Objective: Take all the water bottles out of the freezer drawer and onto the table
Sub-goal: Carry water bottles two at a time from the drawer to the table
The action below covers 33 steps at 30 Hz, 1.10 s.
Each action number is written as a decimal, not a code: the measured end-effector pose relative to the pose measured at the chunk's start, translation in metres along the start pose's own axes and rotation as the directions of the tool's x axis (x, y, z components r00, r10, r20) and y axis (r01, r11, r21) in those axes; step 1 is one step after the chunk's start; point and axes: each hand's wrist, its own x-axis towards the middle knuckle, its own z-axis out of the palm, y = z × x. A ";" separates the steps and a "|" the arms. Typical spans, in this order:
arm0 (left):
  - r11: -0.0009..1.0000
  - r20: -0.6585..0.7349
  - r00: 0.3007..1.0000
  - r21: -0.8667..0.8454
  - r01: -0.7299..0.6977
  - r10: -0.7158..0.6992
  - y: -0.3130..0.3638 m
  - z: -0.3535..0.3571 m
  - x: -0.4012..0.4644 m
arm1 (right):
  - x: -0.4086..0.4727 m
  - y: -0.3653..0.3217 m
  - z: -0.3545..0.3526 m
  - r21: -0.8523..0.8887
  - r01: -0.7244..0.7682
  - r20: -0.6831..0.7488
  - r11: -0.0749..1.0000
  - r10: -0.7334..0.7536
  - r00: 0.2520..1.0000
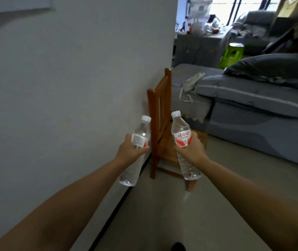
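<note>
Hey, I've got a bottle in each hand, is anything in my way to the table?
No table shows in this view. Left hand and right hand each hold a bottle. A wooden chair stands directly ahead against the wall, with a sofa to its right.

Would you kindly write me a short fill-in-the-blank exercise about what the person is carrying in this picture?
1. Each hand grips one water ____.
2. The bottle in the right hand shows a label printed in white and ____.
3. Both bottles, left bottle and right bottle, have ____ caps.
4. Behind the bottles, against the wall, stands a wooden ____.

Missing words: bottle; red; white; chair
</note>
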 end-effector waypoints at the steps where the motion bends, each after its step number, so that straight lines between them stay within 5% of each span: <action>1: 1.000 0.022 1.000 0.000 -0.009 0.009 0.010 0.013 0.015 | 0.011 0.005 -0.014 0.003 -0.012 -0.013 1.000 0.012 1.000; 21: 0.986 0.346 0.924 -0.073 -0.147 0.164 0.194 0.269 0.258 | 0.196 0.126 -0.236 0.025 -0.207 -0.414 0.978 0.199 0.888; 33: 0.961 0.576 0.785 -0.006 -0.277 0.230 0.323 0.457 0.370 | 0.262 0.207 -0.378 0.118 -0.338 -0.592 0.934 0.339 0.731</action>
